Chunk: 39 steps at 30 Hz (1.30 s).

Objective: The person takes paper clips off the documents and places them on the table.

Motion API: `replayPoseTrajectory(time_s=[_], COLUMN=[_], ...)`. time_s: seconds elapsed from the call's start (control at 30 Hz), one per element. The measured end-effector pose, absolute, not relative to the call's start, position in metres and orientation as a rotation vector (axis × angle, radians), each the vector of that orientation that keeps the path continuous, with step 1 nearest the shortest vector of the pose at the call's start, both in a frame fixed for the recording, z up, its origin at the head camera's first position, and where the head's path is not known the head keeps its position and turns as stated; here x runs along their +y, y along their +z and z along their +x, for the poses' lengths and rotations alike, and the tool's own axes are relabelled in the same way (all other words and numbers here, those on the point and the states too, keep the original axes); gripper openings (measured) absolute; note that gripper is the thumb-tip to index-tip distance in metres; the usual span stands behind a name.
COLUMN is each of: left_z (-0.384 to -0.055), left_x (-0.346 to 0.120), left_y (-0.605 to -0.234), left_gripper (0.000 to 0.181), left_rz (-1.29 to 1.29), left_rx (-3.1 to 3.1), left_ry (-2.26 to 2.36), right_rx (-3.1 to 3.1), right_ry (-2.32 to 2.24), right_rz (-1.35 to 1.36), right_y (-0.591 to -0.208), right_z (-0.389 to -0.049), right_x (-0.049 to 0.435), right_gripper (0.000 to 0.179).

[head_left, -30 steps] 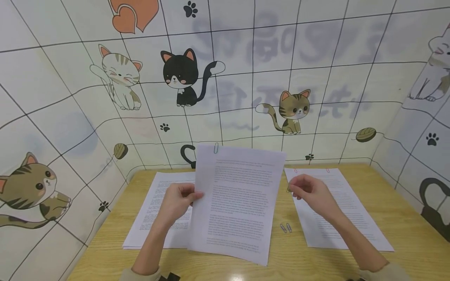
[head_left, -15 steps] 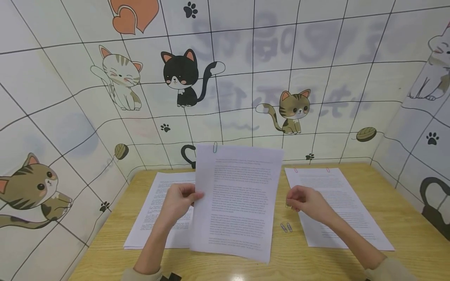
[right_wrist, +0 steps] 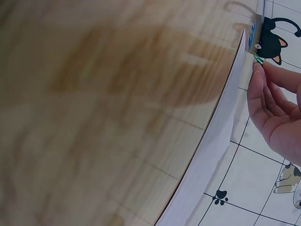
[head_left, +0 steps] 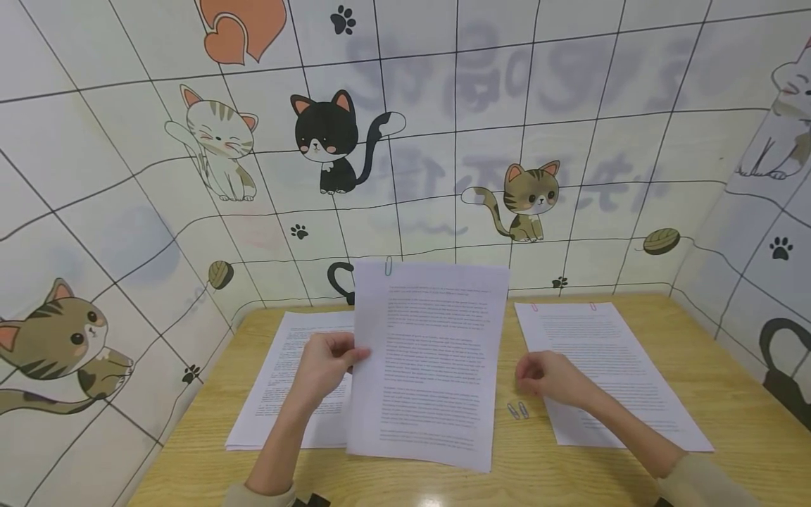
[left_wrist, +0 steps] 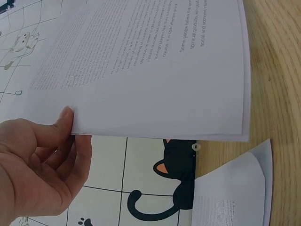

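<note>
Left grip (head_left: 326, 362): while the sheets (head_left: 437, 366) stand nearly upright at mid-view, its thumb and fingers pinch their 9 o'clock edge.
Sheets: at least two layers; likely light, floppy and easily creased, the pages prone to slide on one another; the blank side edges look the best hold.
Readable print (left_wrist: 188, 28): "Some people believe that" in the left wrist view; smaller lines blur.
Top clip (head_left: 388, 266): green, at 11 o'clock on the sheets.
Right grip (head_left: 548, 377): at 3 o'clock, fingertips pinching a small green clip (right_wrist: 258, 59), which is probably light, thin and springy, and best taken by a looped end.
Loose clips (head_left: 523, 410): two, bluish, at 4 o'clock on the table (head_left: 418, 489).
Printed pile (head_left: 272, 394): on the table at 9 o'clock, partly behind the sheets.
Clipped pages (head_left: 608, 352): at 3 o'clock, two red clips (head_left: 534, 307) on their 12 o'clock edge.
Wall (head_left: 418, 243): beyond, cartoon cats (head_left: 531, 201) and faint purple characters (head_left: 481, 77) I cannot safely read; no brand shows.
</note>
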<state>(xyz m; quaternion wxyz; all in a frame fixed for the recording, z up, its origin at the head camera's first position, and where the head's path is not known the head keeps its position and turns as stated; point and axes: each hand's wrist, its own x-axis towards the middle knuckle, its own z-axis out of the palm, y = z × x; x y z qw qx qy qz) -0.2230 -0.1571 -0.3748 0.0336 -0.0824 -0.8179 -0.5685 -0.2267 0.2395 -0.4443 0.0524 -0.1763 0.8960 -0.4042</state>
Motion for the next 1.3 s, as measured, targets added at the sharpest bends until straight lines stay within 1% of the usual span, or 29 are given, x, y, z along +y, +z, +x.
replayPoseTrajectory(time_s=[0.4, 0.7, 0.9, 1.3], left_z=[-0.222, -0.220, -0.221, -0.225], left_x=[-0.155, -0.154, -0.154, -0.154], left_y=[-0.375, -0.375, -0.376, -0.380], left_gripper=[0.003, 0.004, 0.003, 0.003], left_rz=[-0.246, -0.227, -0.239, -0.211], left_rx=[-2.532, -2.533, -2.528, -2.557], left_ry=[-1.748, -1.755, -1.755, -1.736], right_rx=[2.809, 2.832, 2.847, 2.911], right_ry=[-1.074, -1.049, -1.079, -1.227], right_rz=[-0.509, -0.505, -0.492, -0.477], right_y=[-0.448, -0.443, -0.429, -0.389], right_z=[-0.224, -0.224, -0.227, -0.227], right_x=[0.242, 0.247, 0.249, 0.250], right_gripper=[0.011, 0.007, 0.005, 0.012])
